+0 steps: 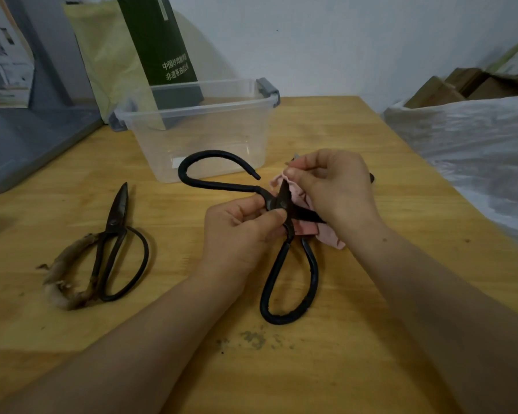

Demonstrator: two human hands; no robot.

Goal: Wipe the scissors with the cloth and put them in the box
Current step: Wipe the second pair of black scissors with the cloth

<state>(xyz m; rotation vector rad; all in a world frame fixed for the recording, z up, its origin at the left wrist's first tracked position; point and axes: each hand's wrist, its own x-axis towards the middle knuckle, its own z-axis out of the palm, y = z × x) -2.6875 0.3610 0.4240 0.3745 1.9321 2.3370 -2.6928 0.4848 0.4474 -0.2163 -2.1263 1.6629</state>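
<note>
The left hand (243,231) pinches the big black iron scissors (279,200) at their pivot, spread wide over the wooden table (401,174), so the right hand (338,189), gripping the crumpled pink cloth (331,239), reaches one blade (the clear plastic box (204,138) stands lidless just behind).

The box (210,138) stands open-topped at the back of the tabletop (356,138), so the way in is from above, but one handle loop of the spread scissors (313,264) arches right across its front wall, and a green carton (159,46) stands tilted just behind. Between the left hand (240,231) and the second pair of scissors (114,225), lying flat, a bare strip of wood runs up to the box. Over on the right, a plastic-covered heap (476,138) hems in the tabletop's edge.
</note>
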